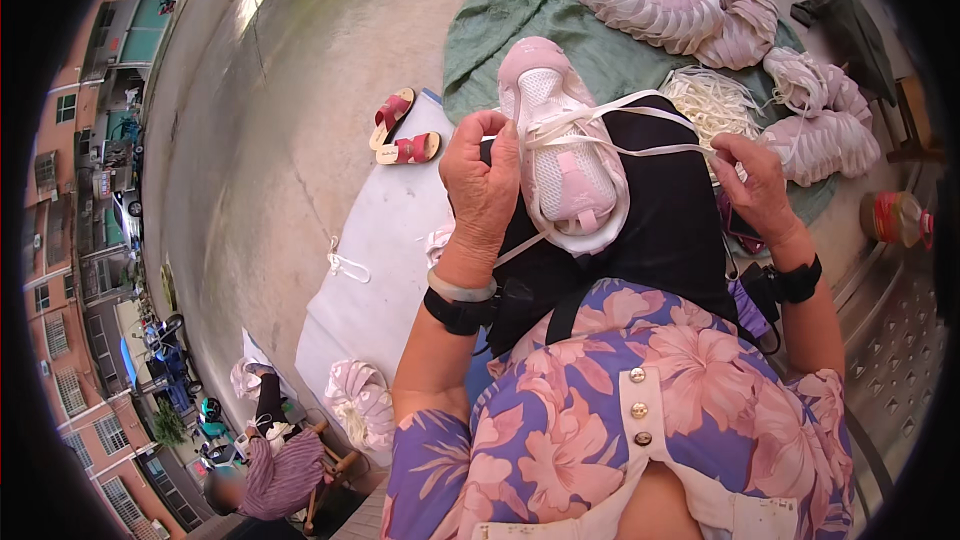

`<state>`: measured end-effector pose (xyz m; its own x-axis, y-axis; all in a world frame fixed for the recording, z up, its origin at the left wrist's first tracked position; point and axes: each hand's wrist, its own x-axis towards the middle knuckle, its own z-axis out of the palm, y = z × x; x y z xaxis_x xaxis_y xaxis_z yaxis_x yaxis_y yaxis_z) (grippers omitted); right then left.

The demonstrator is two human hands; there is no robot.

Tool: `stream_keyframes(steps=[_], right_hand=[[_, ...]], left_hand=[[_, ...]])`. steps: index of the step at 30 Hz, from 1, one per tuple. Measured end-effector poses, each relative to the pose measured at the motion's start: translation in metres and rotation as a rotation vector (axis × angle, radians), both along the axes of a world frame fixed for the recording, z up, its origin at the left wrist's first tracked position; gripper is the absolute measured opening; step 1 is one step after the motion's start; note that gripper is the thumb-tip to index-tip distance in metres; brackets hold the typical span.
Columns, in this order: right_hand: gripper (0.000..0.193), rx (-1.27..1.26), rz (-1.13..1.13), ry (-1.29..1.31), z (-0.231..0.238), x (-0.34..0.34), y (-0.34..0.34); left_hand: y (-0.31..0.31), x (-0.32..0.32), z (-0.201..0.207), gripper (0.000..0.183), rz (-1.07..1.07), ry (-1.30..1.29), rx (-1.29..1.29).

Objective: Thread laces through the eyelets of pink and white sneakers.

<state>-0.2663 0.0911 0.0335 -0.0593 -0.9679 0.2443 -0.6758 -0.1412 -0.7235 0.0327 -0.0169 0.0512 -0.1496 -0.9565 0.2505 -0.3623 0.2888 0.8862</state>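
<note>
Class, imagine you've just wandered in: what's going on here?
A seated person has a pink-and-white mesh shoe upper across their black-trousered lap. The right hand holds a flat white lace drawn out from the upper; the left hand is at its side, though what it grips is unclear. Beyond the lap, a loose pile of cream-white laces and a curved bundle of pink-and-white uppers lie on crumpled green cloth.

This is an outdoor workplace on concrete (270,140). Buildings (62,285), a parked car (131,212) and shoe bundles (660,12) show it.
</note>
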Motion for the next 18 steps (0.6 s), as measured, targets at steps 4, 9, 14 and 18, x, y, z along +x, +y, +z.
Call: stream_keyframes(steps=[4, 9, 14, 18], right_hand=[[0.031, -0.189, 0.178, 0.073, 0.014, 0.045, -0.024], [0.031, -0.21, 0.152, 0.167, 0.018, 0.083, -0.041], [0.014, -0.187, 0.158, -0.022, 0.02, 0.089, -0.038], [0.027, 0.195, 0.123, -0.296, 0.027, 0.066, -0.035]], left_hand=[[0.008, -0.012, 0.007, 0.008, -0.127, -0.256, -0.363], [0.016, -0.015, -0.004, 0.016, 0.047, -0.202, -0.12], [0.026, -0.01, -0.018, 0.027, 0.064, -0.114, -0.086], [0.024, -0.01, -0.026, 0.029, 0.054, -0.089, -0.087]])
